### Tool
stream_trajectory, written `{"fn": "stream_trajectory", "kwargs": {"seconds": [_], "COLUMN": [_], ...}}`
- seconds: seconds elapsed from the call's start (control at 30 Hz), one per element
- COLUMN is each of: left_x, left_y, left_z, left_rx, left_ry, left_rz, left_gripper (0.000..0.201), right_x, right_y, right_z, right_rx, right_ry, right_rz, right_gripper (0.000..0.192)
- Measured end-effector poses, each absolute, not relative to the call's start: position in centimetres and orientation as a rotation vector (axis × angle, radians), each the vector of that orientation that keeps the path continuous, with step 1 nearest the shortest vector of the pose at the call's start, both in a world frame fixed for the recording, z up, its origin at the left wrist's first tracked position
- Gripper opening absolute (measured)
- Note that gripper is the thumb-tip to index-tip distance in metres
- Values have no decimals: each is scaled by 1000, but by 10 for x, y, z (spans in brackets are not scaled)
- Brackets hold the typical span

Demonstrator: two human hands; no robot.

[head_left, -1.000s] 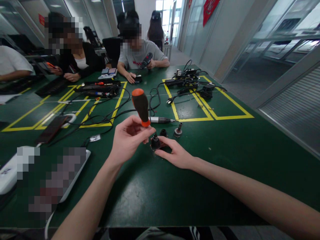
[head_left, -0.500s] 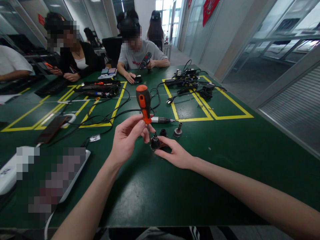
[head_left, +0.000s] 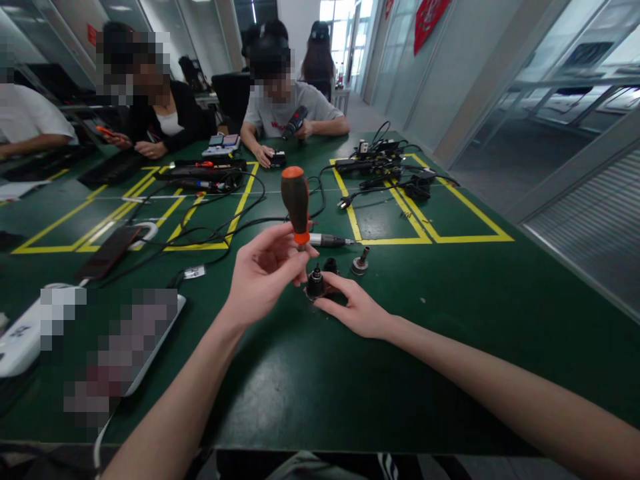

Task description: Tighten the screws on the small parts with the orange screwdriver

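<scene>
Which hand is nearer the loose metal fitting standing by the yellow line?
Right. The right hand lies just below-left of the metal fitting; the left hand, holding the screwdriver, is farther left.

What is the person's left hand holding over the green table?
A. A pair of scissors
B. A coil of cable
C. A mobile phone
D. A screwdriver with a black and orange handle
D. The left hand grips a screwdriver upright by the lower end of its black and orange handle, just above the small black part that the right hand steadies on the table.
</scene>
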State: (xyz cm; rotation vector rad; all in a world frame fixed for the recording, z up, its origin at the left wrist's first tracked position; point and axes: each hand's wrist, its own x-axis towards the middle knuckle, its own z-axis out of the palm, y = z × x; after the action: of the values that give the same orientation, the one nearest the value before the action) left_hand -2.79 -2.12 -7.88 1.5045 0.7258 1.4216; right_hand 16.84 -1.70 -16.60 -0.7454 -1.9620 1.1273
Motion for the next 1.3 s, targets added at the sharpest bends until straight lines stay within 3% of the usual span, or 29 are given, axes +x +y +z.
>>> {"fn": "stream_trajectory", "kwargs": {"seconds": [0.23, 0.47, 0.67, 0.87, 1.17, 1.3], "left_x": [-26, -24, -24, -21, -19, -18], "left_y": [-22, -20, -15, -9, -5, -3], "left_z": [-81, -84, -85, -82, -75, -73], "left_rx": [1539, 1542, 1525, 1600, 1738, 1754], "left_ry": [736, 805, 891, 887, 836, 835], "left_rz": [1439, 1490, 1491, 1462, 1436, 1435], "left_gripper": [32, 38, 35, 33, 27, 24], "right_x": [171, 178, 184, 185, 193, 181], "right_y": [-15, -4, 6, 12, 5, 9], "right_z": [-164, -159, -159, -154, -79, -47], "right_rx": [-752, -725, -738, -755, -769, -703], "right_ry": [-2008, -2184, -2134, -2169, -1917, -1838], "right_rz": [1126, 915, 1062, 982, 497, 423], "right_gripper": [42, 38, 53, 47, 34, 44]}}
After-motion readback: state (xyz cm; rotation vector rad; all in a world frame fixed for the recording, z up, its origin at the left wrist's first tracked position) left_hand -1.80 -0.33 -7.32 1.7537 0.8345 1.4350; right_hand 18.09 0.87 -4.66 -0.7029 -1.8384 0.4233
